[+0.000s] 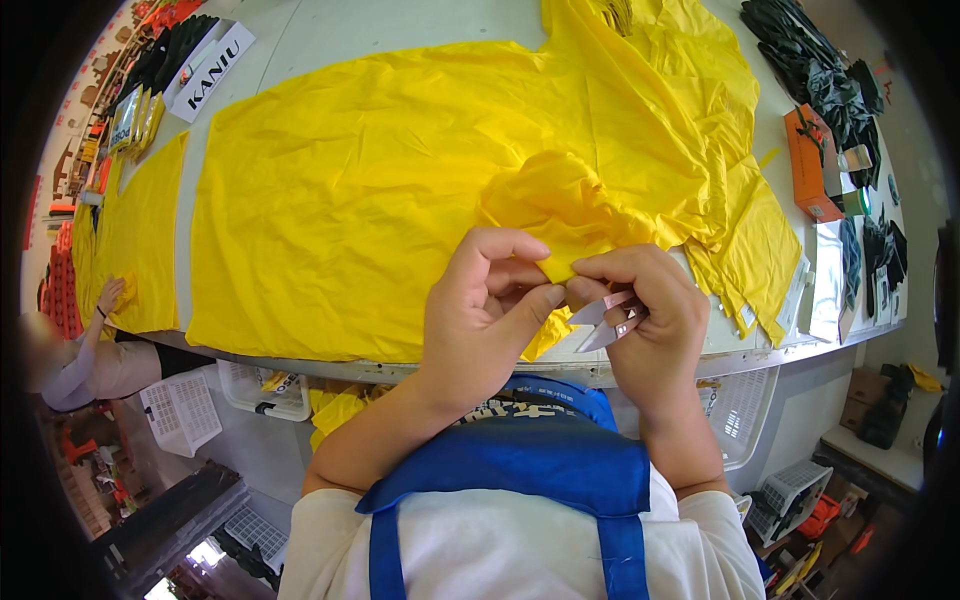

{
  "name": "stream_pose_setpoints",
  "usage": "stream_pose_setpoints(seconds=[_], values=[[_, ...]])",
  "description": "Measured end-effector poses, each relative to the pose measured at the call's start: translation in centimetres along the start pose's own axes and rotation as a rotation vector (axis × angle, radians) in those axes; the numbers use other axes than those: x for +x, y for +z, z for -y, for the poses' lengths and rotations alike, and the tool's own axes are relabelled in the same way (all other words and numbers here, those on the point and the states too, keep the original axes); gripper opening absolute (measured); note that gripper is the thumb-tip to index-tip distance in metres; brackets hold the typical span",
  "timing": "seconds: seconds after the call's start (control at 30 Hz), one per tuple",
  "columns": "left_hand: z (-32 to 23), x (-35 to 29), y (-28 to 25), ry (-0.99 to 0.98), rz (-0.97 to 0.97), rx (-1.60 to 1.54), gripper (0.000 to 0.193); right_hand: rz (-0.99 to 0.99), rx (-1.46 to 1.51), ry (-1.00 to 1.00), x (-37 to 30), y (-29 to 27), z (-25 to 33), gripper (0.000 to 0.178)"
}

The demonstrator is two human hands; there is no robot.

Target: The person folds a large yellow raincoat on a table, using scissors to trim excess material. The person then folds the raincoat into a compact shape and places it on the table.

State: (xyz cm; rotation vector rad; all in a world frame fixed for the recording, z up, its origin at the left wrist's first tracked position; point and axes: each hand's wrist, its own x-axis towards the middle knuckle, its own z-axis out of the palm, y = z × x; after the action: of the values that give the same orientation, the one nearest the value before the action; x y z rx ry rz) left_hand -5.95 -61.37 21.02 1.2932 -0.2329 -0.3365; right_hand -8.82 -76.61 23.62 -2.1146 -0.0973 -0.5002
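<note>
A large yellow garment (330, 200) is spread over the table in front of me, with wrinkles across it. A gathered fold of its cloth (560, 205) rises just beyond my fingers. My left hand (485, 310) is closed and pinches the cloth between thumb and fingers. Close beside it, my right hand (655, 320) also pinches the cloth at fingertip level. That hand holds small metal thread snips (605, 318) in its curled fingers, blades pointing left toward my other hand. The exact spot of cloth between the fingertips is partly hidden.
Dark bundled items (815, 65) and an orange box (810, 165) lie on the table's right side. A white lettered box (210, 70) stands far left. Another person's hand (110, 295) touches yellow cloth (145, 230) at left. White plastic baskets (180, 415) sit below the table edge.
</note>
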Motion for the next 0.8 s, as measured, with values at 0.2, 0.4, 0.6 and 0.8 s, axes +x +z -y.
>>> stream_pose_setpoints(seconds=[0.2, 0.4, 0.6, 0.8], values=[[0.3, 0.3, 0.2, 0.061, -0.014, -0.136, 0.020, -0.050, 0.062, 0.030, -0.7, 0.3, -0.4, 0.006], [0.5, 0.3, 0.1, 0.021, -0.030, -0.226, 0.019, 0.073, 0.668, 0.366, -1.2, 0.5, -1.0, 0.011], [0.2, 0.3, -0.2, 0.054, 0.101, -0.011, 0.017, 0.159, 0.844, 0.471, -1.1, 0.0, -1.5, 0.012], [-0.3, 0.1, 0.2, -0.046, -0.062, -0.153, 0.023, 0.025, 0.682, 0.259, -1.6, -1.6, -2.8, 0.031]])
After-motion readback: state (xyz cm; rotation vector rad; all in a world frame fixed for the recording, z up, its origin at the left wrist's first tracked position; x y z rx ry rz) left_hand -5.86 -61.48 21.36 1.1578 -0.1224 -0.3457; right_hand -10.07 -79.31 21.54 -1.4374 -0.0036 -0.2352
